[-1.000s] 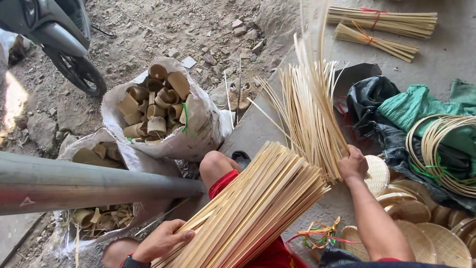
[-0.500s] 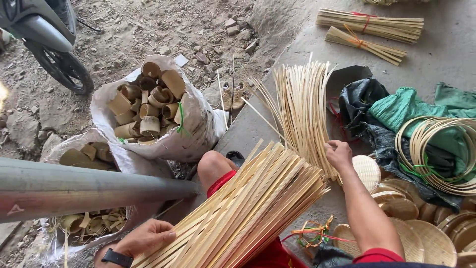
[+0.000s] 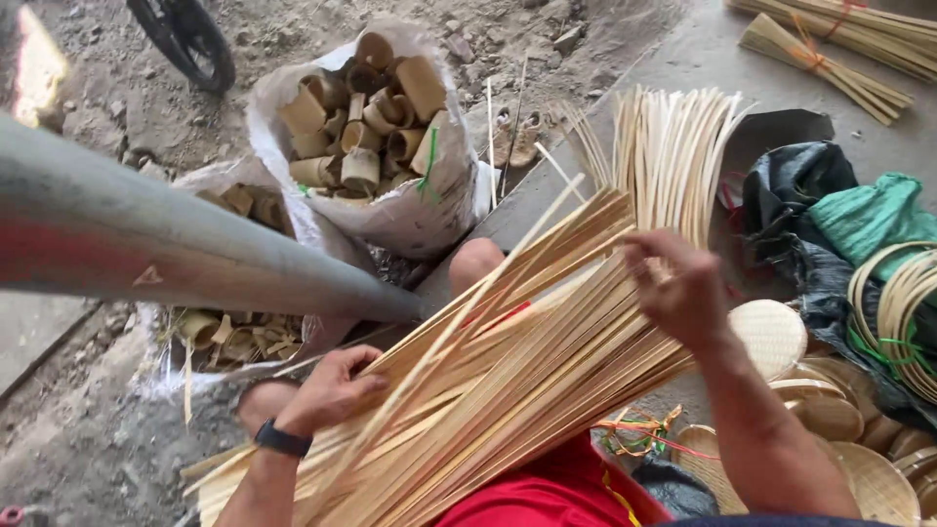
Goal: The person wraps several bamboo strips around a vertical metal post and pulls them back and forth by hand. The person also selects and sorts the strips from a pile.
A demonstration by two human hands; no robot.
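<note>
A thick bundle of long pale bamboo strips (image 3: 508, 390) lies slanted across my lap, over my red clothing. My left hand (image 3: 327, 390), with a dark wristband, grips the bundle's near left side from above. My right hand (image 3: 683, 288) is at the bundle's far upper end, its fingers curled around a few strips there. Just behind that hand a second set of bamboo strips (image 3: 673, 156) stands fanned upright on the concrete. My bare knee (image 3: 475, 263) shows under the bundle.
A white sack of cut bamboo tube pieces (image 3: 361, 127) stands ahead on the left, a second sack (image 3: 234, 332) nearer. A grey metal pole (image 3: 195, 254) crosses the left. Woven round discs (image 3: 771, 337), bamboo hoops (image 3: 908, 303), green cloth (image 3: 869, 215) and tied strip bundles (image 3: 830, 39) lie right.
My right hand has left the base of the upright fanned strips and come onto the far end of the lap bundle. My left hand has moved up along the bundle. The view has closed in.
</note>
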